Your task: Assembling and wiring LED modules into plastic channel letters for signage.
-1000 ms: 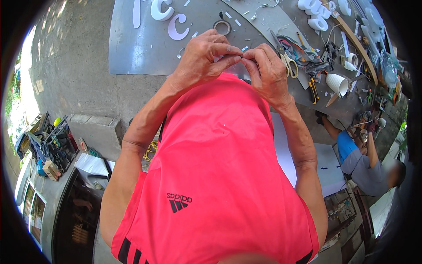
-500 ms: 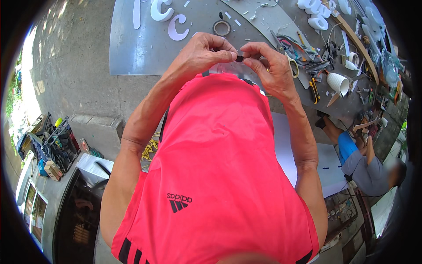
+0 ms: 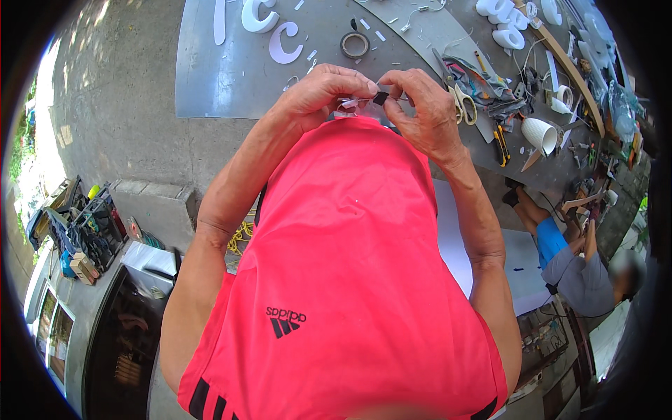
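In front of my chest, a small piece of black tape sits on a thin wire between my two hands. My left hand is closed in a pinch on the wire, with a small white piece hanging by its fingers. From the other side, my right hand has its thumb and forefinger curled at the tape; the exact contact is partly hidden. A roll of dark tape lies just beyond on the metal sheet. Scissors with cream handles rest beside my right hand.
White letter shapes lie at the far left of the grey sheet. Rightward are a yellow-black utility knife, a white textured cup, rags and a wooden strip. Another person sits at the right.
My left hand has lowered slightly, and the wire and white piece now show by its fingers. The black tape has tilted. My right fingers have shifted and more of the scissors shows.
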`<state>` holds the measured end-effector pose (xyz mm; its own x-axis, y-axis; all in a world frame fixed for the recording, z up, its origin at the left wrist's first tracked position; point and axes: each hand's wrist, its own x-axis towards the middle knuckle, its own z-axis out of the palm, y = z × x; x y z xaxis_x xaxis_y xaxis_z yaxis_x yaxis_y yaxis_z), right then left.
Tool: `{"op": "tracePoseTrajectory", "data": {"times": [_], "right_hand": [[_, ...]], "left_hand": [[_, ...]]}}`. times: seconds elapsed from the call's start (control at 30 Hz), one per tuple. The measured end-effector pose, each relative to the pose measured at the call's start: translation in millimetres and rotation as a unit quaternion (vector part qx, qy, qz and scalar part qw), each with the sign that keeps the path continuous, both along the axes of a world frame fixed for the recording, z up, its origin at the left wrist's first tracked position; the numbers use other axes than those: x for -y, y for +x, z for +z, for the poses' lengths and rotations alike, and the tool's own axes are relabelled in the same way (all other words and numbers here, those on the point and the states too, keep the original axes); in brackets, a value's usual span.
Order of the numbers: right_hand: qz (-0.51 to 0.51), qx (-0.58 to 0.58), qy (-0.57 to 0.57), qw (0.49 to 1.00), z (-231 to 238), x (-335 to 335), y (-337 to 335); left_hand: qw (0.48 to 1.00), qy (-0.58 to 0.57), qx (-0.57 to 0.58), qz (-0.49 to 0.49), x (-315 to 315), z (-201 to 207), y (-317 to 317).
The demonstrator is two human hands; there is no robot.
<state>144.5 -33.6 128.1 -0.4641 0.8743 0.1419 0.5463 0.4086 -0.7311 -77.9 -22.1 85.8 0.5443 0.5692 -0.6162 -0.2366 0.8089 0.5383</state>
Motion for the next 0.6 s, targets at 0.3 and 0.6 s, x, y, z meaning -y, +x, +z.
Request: {"op": "tracePoseTrajectory", "data": {"times": [0.3, 0.6], "right_hand": [[0.027, -0.072, 0.126, 0.989, -18.1, -0.5, 2.4], [0.047, -0.091, 0.117, 0.988, -20.8, -1.3, 8.3]], "left_hand": [[0.998, -0.035, 0.046, -0.009, 1.4, -0.6, -4.7], [0.997, 0.075, -0.019, -0.02, 3.4, 7.1, -2.0]]}}
